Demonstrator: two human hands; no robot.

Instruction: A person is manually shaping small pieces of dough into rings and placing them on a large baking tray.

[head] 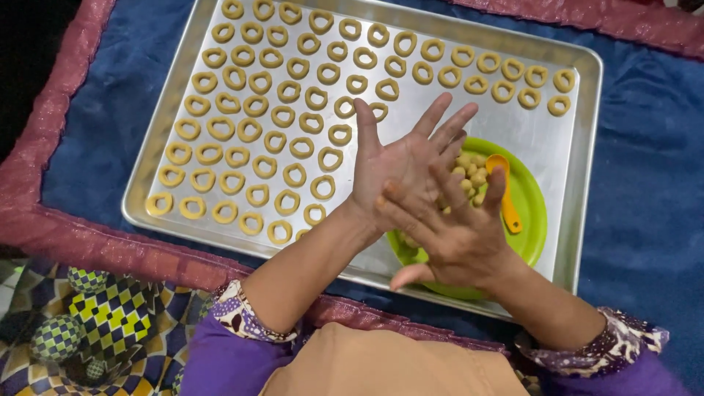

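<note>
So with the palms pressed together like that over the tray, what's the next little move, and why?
Probably part the hands and set a new ring beside the others. The left hand and right hand are pressed flat together above the tray, likely rolling dough; rings fill its left side, bare metal remains, and dough balls wait on the green plate.

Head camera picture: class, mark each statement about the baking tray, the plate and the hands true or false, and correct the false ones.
1. The metal tray holds rows of ring-shaped dough pieces. True.
2. The green plate lies on the blue cloth beside the tray. False: it sits on the tray.
3. An orange spoon lies on the plate. True.
4. The left hand and right hand are far apart. False: they are pressed together, fingers spread.
5. The tray is fully covered with rings. False: its right part is bare.
</note>
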